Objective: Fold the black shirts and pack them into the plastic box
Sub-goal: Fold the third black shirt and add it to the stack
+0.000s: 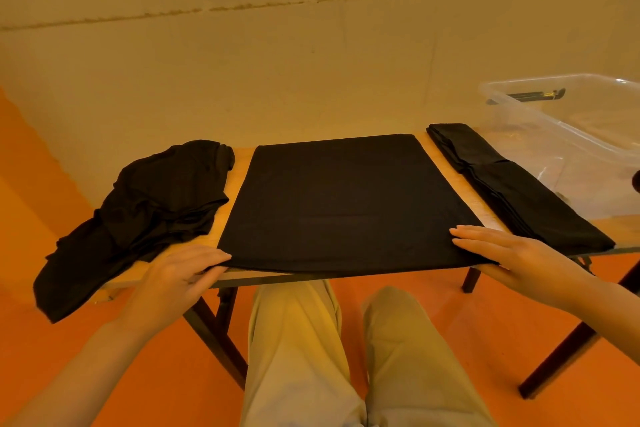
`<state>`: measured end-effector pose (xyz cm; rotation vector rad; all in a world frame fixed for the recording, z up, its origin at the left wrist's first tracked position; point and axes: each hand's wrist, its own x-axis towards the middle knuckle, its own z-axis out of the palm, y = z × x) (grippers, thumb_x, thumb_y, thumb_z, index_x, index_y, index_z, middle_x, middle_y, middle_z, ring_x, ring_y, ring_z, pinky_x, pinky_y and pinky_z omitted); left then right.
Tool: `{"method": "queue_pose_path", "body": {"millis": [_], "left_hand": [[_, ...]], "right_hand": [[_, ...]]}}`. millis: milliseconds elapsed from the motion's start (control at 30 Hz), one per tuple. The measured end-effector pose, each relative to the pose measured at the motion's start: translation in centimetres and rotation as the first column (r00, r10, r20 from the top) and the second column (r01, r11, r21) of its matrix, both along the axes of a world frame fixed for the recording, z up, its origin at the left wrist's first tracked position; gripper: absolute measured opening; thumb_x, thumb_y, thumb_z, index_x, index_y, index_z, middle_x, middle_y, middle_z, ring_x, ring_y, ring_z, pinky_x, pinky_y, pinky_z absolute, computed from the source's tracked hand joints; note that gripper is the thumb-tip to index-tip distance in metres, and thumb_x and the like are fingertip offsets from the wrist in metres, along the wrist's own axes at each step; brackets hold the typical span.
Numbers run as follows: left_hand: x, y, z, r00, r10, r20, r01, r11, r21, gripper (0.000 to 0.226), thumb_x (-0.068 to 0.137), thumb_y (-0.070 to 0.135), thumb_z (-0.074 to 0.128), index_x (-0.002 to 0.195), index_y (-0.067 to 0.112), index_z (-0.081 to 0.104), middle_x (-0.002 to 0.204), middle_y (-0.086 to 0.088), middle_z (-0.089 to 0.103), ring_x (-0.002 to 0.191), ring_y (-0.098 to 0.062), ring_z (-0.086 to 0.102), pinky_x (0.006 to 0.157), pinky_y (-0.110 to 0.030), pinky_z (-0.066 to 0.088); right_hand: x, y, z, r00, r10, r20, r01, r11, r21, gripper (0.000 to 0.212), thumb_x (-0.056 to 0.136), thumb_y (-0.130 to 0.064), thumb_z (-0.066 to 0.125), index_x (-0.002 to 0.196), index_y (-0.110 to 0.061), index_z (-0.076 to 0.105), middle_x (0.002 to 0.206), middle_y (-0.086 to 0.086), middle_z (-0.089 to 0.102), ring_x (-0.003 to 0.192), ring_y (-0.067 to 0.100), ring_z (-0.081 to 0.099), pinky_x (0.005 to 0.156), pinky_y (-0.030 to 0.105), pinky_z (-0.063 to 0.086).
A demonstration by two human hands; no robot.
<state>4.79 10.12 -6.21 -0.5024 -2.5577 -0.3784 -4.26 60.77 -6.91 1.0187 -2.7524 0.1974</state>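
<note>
A black shirt point(346, 204), folded into a flat rectangle, lies in the middle of the small wooden table point(491, 218), its near edge along the table's near edge. The left hand point(180, 274) is at the shirt's near left corner: the fingers lie along the top of the cloth edge and the thumb appears to sit under it, so it seems to pinch the corner, though the dark fabric hides just how. The right hand point(512, 253) rests at the near right corner with its fingers straight and spread flat on the cloth; whether the thumb is under the edge cannot be made out.

To the left, a crumpled pile of black shirts point(138, 215) hangs over the table's left and near edges; how many garments are in it cannot be told, since the folds merge into one dark mass. To the right, a long narrow stack of folded black shirts point(512, 191) runs from far to near, its layers too dark to count.

Further right stands the clear plastic box point(554, 121), cut off by the picture's right edge. Some thin dark objects point(530, 95) show through its far wall, too small to identify. The person's knees in beige trousers point(311, 357) sit below the table, over an orange floor point(69, 340).
</note>
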Motion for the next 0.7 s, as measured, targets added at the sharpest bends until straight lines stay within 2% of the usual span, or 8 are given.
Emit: {"method": "queue_pose_path", "body": {"millis": [33, 100, 167, 267, 367, 467, 600, 700], "left_hand": [[0.1, -0.1, 0.1, 1.0, 0.011, -0.01, -0.011, 1.0, -0.003, 0.02, 0.086, 0.021, 0.069, 0.105, 0.014, 0.073, 0.102, 0.012, 0.066, 0.104, 0.001, 0.056, 0.088, -0.024, 0.052], [0.2, -0.3, 0.0, 0.999, 0.043, 0.01, -0.043, 0.999, 0.01, 0.029, 0.078, 0.003, 0.076, 0.105, 0.013, 0.073, 0.102, 0.011, 0.066, 0.105, 0.009, 0.054, 0.089, -0.03, 0.052], [0.1, -0.3, 0.0, 0.998, 0.055, 0.015, -0.055, 0.998, 0.021, 0.033, 0.075, -0.002, 0.076, 0.105, 0.012, 0.073, 0.102, 0.011, 0.065, 0.105, 0.012, 0.053, 0.094, -0.023, 0.048], [-0.1, 0.0, 0.3, 1.0, 0.024, -0.017, -0.024, 1.0, -0.013, 0.02, 0.087, 0.015, 0.066, 0.106, 0.013, 0.072, 0.103, 0.01, 0.065, 0.1, -0.006, 0.062, 0.097, -0.014, 0.04], [-0.2, 0.1, 0.7, 0.999, -0.033, -0.024, 0.03, 0.993, -0.111, 0.037, 0.095, 0.038, 0.044, 0.106, 0.015, 0.072, 0.103, 0.006, 0.068, 0.1, -0.011, 0.063, 0.095, -0.021, 0.044], [-0.2, 0.2, 1.2, 0.997, -0.065, -0.041, 0.058, 0.986, -0.158, 0.051, 0.102, 0.042, 0.032, 0.104, 0.012, 0.073, 0.102, 0.002, 0.069, 0.099, -0.013, 0.063, 0.093, -0.023, 0.045], [-0.4, 0.1, 2.0, 0.993, -0.106, -0.043, 0.093, 0.969, -0.23, 0.053, 0.103, 0.038, 0.031, 0.103, 0.007, 0.073, 0.1, -0.006, 0.071, 0.094, -0.021, 0.067, 0.091, -0.028, 0.046], [-0.5, -0.3, 2.6, 0.988, -0.144, -0.047, 0.129, 0.962, -0.239, 0.051, 0.103, 0.035, 0.032, 0.103, 0.005, 0.073, 0.099, -0.007, 0.07, 0.093, -0.02, 0.067, 0.091, -0.027, 0.047]], "right_hand": [[0.0, 0.2, -0.1, 1.0, 0.013, -0.018, -0.014, 1.0, -0.019, 0.068, 0.08, -0.015, 0.075, 0.137, -0.033, 0.041, 0.142, -0.015, 0.037, 0.128, 0.006, 0.038, 0.099, 0.024, 0.036], [-0.1, 0.5, -0.1, 0.997, 0.036, -0.064, -0.039, 0.998, -0.048, 0.061, 0.077, -0.014, 0.077, 0.131, -0.027, 0.053, 0.137, -0.011, 0.048, 0.123, 0.009, 0.048, 0.096, 0.026, 0.04], [0.0, 0.6, 0.2, 0.992, 0.048, -0.116, -0.055, 0.997, -0.059, 0.051, 0.074, -0.013, 0.078, 0.123, -0.022, 0.063, 0.129, -0.005, 0.059, 0.116, 0.012, 0.057, 0.093, 0.026, 0.044], [0.1, 0.6, 0.6, 0.985, 0.057, -0.163, -0.065, 0.997, -0.046, 0.045, 0.071, -0.01, 0.08, 0.113, -0.019, 0.069, 0.117, -0.003, 0.067, 0.104, 0.014, 0.065, 0.084, 0.022, 0.048], [0.0, 0.7, 0.9, 0.982, 0.048, -0.182, -0.059, 0.996, -0.059, 0.042, 0.072, -0.009, 0.079, 0.112, -0.017, 0.069, 0.109, -0.003, 0.069, 0.097, 0.013, 0.067, 0.08, 0.02, 0.049], [0.2, 0.3, 1.6, 0.972, 0.061, -0.226, -0.082, 0.993, -0.081, 0.026, 0.087, -0.028, 0.061, 0.108, -0.016, 0.07, 0.101, -0.004, 0.068, 0.092, 0.008, 0.065, 0.073, 0.018, 0.051], [-0.3, 0.6, 2.3, 0.958, 0.008, -0.287, -0.048, 0.99, -0.133, 0.042, 0.089, -0.044, 0.043, 0.098, -0.013, 0.071, 0.086, -0.001, 0.066, 0.071, 0.013, 0.066, 0.061, 0.014, 0.047], [-0.9, 1.3, 2.4, 0.972, -0.013, -0.233, -0.035, 0.979, -0.2, 0.061, 0.096, -0.058, 0.028, 0.099, -0.013, 0.07, 0.086, -0.005, 0.064, 0.072, 0.007, 0.063, 0.062, 0.019, 0.054]]}}
